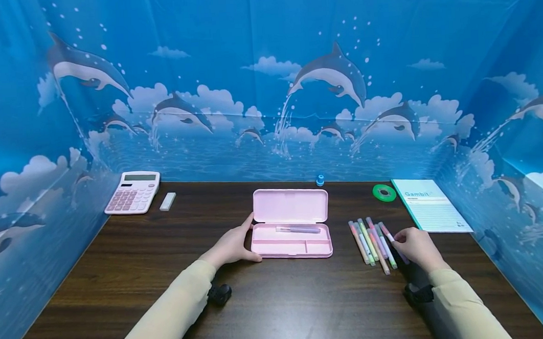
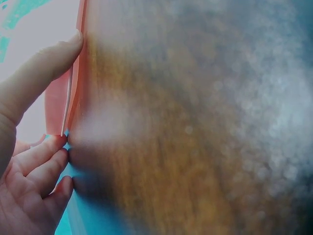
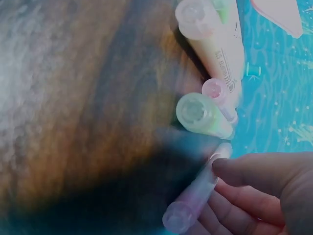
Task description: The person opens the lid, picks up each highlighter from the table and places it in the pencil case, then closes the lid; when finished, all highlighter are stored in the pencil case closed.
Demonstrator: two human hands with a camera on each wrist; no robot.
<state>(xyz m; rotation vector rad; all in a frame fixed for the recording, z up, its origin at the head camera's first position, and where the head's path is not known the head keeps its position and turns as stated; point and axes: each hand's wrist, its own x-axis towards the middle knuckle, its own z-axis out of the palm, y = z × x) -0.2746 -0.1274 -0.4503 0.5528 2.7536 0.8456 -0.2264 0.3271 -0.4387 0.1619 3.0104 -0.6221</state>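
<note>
A pink pencil case (image 1: 291, 223) lies on the table with its lid raised. One pen with a purple barrel (image 1: 297, 230) is in its rear compartment. My left hand (image 1: 233, 247) grips the left end of the case, thumb at the near corner and fingers farther back; its thumb and fingertips also show in the left wrist view. To the right lies a group of several coloured markers (image 1: 372, 243). At that group's right side, my right hand (image 1: 416, 246) pinches a marker with a pink-purple end (image 3: 188, 210) between thumb and fingers.
A calculator (image 1: 133, 192) and a white eraser (image 1: 167, 201) lie at the back left. Behind the case stands a small blue object (image 1: 320, 180). A green tape roll (image 1: 384, 193) and a notebook (image 1: 432, 205) lie back right. Dolphin-print curtains (image 1: 267, 88) enclose the table.
</note>
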